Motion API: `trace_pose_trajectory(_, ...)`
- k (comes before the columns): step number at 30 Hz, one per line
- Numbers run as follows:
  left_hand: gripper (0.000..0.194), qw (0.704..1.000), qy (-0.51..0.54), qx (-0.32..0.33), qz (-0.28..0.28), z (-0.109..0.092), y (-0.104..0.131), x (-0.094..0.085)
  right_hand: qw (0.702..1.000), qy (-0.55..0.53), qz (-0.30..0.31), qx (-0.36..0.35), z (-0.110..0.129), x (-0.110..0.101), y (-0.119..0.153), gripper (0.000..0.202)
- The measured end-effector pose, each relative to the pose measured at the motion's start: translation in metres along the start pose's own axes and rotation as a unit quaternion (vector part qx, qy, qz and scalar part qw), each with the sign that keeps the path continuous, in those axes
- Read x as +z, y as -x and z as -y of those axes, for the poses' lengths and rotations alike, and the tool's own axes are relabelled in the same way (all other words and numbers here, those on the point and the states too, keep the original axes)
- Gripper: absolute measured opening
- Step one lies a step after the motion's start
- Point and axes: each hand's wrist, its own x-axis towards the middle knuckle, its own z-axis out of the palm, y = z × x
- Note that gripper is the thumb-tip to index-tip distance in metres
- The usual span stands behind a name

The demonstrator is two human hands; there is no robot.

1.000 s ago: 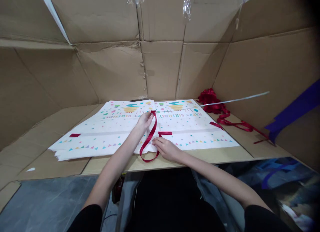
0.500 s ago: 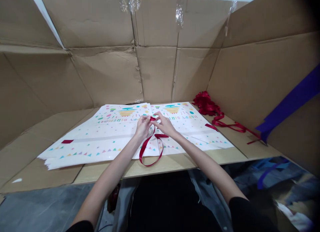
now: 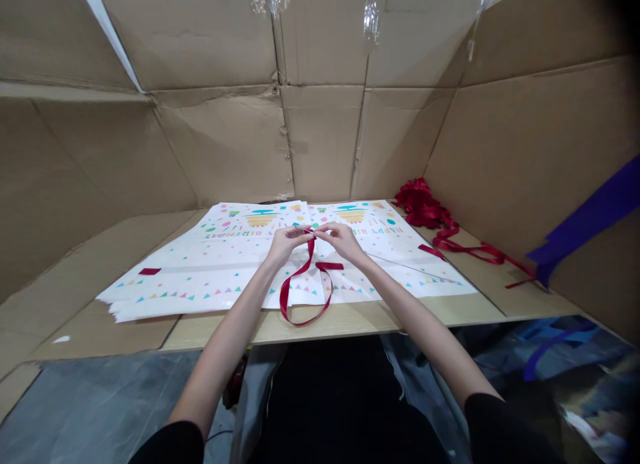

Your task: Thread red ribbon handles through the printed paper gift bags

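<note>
Head: both grips pinching red ribbon [image 3: 306, 277]

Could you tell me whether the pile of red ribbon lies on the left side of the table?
No, the red ribbon pile lies at the far right.

Dark red ribbon [image 3: 303, 287], looped, draped over white printed paper sheets [image 3: 200, 267]

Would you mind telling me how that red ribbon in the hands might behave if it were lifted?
The red ribbon sags in a loose loop below the left hand and right hand, so it is probably floppy and light. Its sheen suggests it may slip through a loose grip.
</note>
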Motion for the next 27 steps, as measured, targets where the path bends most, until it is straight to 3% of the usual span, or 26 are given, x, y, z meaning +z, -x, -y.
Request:
trace_pose_trajectory(8,0.02,0.995,-0.086,0.006,0.051,-0.009,-0.001,-0.01,0.999,-0.039,0.007,0.007,0.002,-0.003,0.002,0.022)
trace_pose_trajectory(15,0.013,0.979,-0.187,0.019,0.082,-0.025,0.002,-0.024,0.999,0.013,0.045,0.008,0.01,-0.016,-0.004,0.011)
trace_pose_trajectory(20,0.016,0.985,-0.14,-0.017,0.095,-0.021,0.005,-0.017,0.998,0.014,0.06,0.015,0.011,-0.015,-0.006,0.01)
trace_pose_trajectory(27,0.027,0.998,0.018,-0.049,0.03,-0.004,0.008,0.007,0.998,0.011,0.017,0.065,0.021,-0.005,0.002,0.013)
